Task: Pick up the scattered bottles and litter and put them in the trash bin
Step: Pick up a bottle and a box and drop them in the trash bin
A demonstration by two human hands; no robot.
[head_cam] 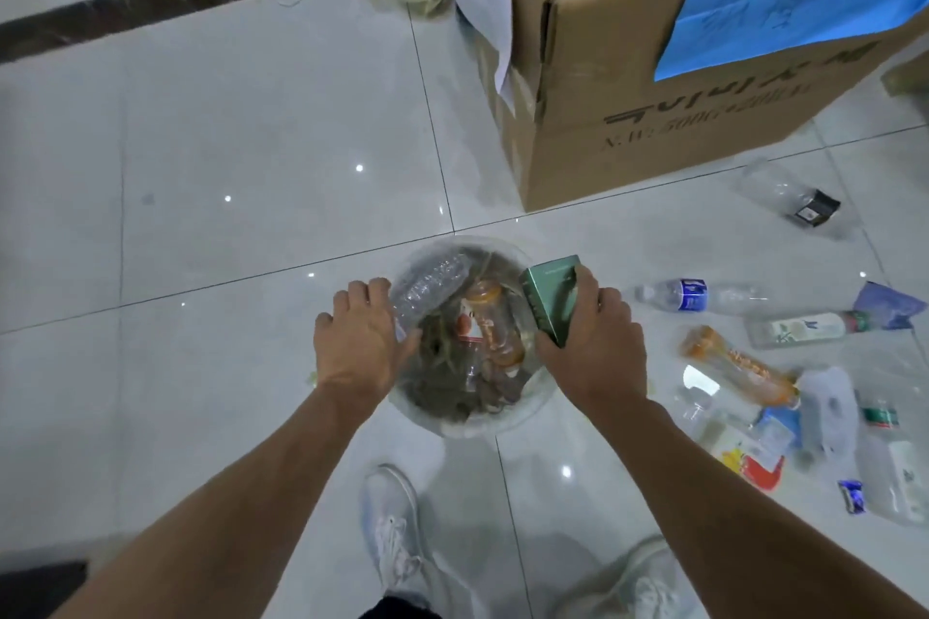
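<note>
floor point(226, 126): pale grey-white glossy tiles, dark grout lines
border strip point(151, 0), upper left: dark brown marbled
cardboard box point(628, 116), upper right: tan, black print, blue sheet point(784, 10) on it
small box point(550, 299), centre: dark green
bottle in bin point(490, 327): clear, orange label
water bottle point(696, 295), right: clear, blue label
shoes point(397, 533), bottom: white

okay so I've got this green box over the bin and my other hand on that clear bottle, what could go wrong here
1. The trash bin already looks crowded, and the green box in your right hand sits at its rim, so it may tip out onto the floor.
2. The clear bottle under your left hand pokes up past the rim and could spring back out.
3. Bottles still lie close by your right shoe; one could roll underfoot.
</note>
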